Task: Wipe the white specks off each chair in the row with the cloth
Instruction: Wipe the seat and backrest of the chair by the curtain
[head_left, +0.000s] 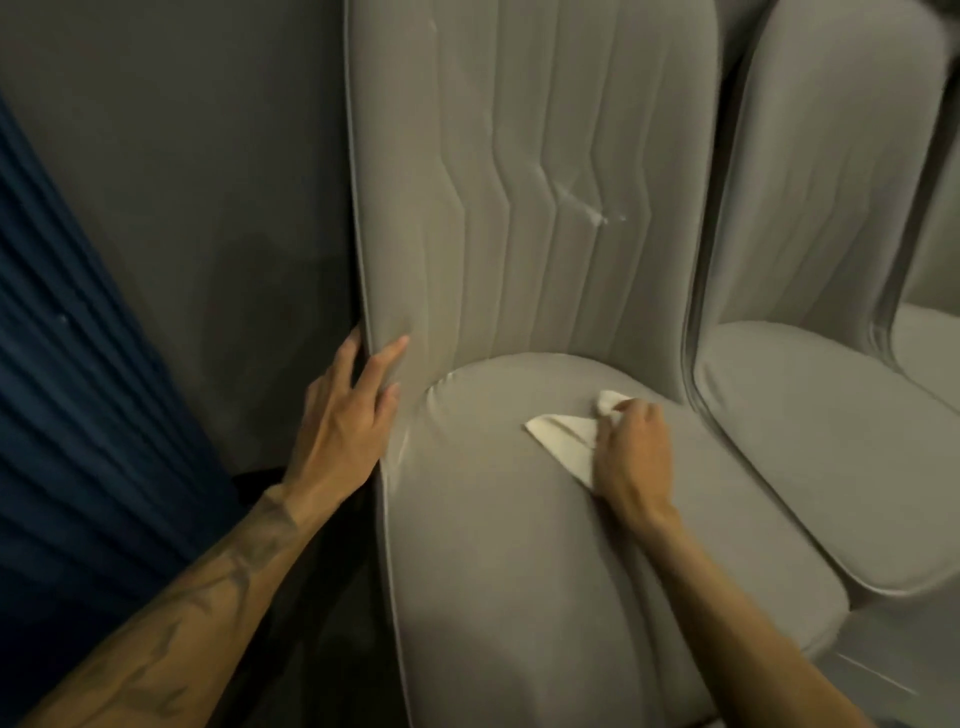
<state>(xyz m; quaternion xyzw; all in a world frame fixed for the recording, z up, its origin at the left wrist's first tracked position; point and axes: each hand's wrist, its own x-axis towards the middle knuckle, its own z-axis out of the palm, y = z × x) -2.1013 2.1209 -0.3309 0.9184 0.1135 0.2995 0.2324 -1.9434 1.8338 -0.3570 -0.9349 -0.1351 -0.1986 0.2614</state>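
Right hand (631, 452) grips cloth (563, 436), tip pointing left; left hand (343, 415) straight-fingered against chair (519, 208).

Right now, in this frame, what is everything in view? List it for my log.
near chair: one, grey-beige, centre, ribbed backrest.
second chair: one, grey-beige, just right of the near chair.
third chair: one, grey-beige, far right, mostly cut off by the frame.
white smears: a small patch, white, on the near chair's backrest, right of middle.
cloth: one, off-white, on the near chair's seat.
wall: one, grey, left of the chairs.
pleated panel: one, dark blue, far left.
left hand: one, fingers straight, rests on the left edge of the near chair's backrest.
right hand: one, grips the cloth against the seat.
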